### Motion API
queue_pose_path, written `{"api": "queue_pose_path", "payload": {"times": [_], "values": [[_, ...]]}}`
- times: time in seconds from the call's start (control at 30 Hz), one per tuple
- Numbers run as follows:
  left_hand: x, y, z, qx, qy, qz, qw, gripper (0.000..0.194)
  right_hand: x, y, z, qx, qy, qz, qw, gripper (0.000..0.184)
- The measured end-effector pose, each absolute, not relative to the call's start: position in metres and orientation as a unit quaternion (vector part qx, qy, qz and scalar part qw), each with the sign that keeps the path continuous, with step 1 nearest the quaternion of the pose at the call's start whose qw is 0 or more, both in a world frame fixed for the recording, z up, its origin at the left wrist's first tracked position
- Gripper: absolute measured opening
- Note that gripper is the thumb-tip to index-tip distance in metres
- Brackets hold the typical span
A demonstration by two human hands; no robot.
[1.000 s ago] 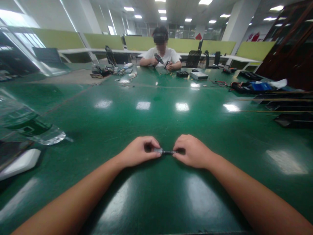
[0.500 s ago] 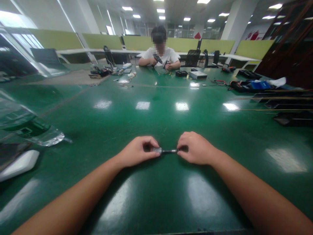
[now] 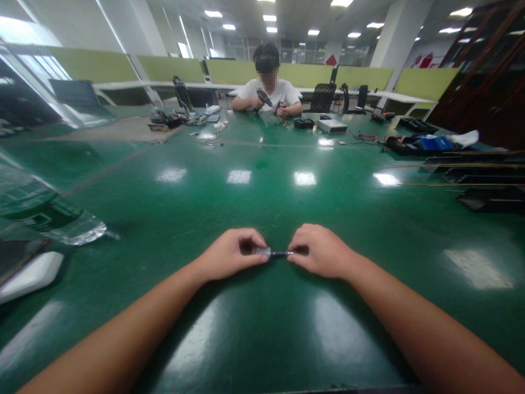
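Two bare hands face each other, apart, at the near middle, with a slim rod-shaped tool (image 3: 280,253) level between them. The left hand (image 3: 223,256) has its grip pinching the thicker end, a greyish, glossy cylinder, between thumb and fingertips; the right hand (image 3: 322,250) has its grip pinching the opposite end of the thin dark shaft, its tip hidden by fingers. Beneath spreads a broad green surface (image 3: 262,339), smooth, lightly scuffed, mirroring pale squares of light. At left lies an angular white object (image 3: 35,273), and just beyond it a clear plastic bottle (image 3: 47,210) with a green label. At right sit black, sharp-edged trays (image 3: 492,200). Farther off, a flat pale box (image 3: 332,126) stands beside a small black case (image 3: 304,124). At the far edge a person (image 3: 289,92) in white holds a dark drill-shaped tool (image 3: 264,98). Behind are a black mesh chair (image 3: 323,98), yellow-green partitions (image 3: 363,77) and a square pillar (image 3: 404,33), under bright ceiling panels (image 3: 269,18).
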State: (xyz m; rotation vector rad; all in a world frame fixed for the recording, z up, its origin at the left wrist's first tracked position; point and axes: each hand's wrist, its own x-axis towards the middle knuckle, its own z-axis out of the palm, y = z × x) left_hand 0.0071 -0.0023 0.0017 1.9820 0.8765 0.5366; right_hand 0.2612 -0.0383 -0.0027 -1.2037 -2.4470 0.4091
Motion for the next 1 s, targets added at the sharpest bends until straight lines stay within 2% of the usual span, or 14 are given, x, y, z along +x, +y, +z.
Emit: {"api": "queue_pose_path", "payload": {"times": [0.2,0.27,0.33,0.47,0.57,1.0], "values": [[0.009,-0.006,0.001,0.825,0.365,0.219,0.371,0.02,0.231,-0.038,-0.012,-0.417,-0.881,0.097,0.203,0.012],[0.008,-0.006,0.001,0.837,0.355,0.224,0.35,0.025,0.23,-0.037,-0.013,-0.421,-0.878,0.096,0.206,0.013],[0.008,-0.006,0.001,0.841,0.346,0.216,0.355,0.03,0.232,-0.037,-0.014,-0.42,-0.878,0.095,0.207,0.012],[0.007,-0.005,0.003,0.825,0.365,0.187,0.39,0.024,0.234,-0.038,-0.015,-0.413,-0.882,0.093,0.205,0.01],[0.008,-0.005,0.004,0.821,0.372,0.181,0.393,0.026,0.234,-0.039,-0.014,-0.409,-0.884,0.096,0.205,0.01],[0.007,-0.004,0.001,0.817,0.351,0.195,0.413,0.023,0.237,-0.041,-0.014,-0.405,-0.877,0.103,0.236,0.009]]}}
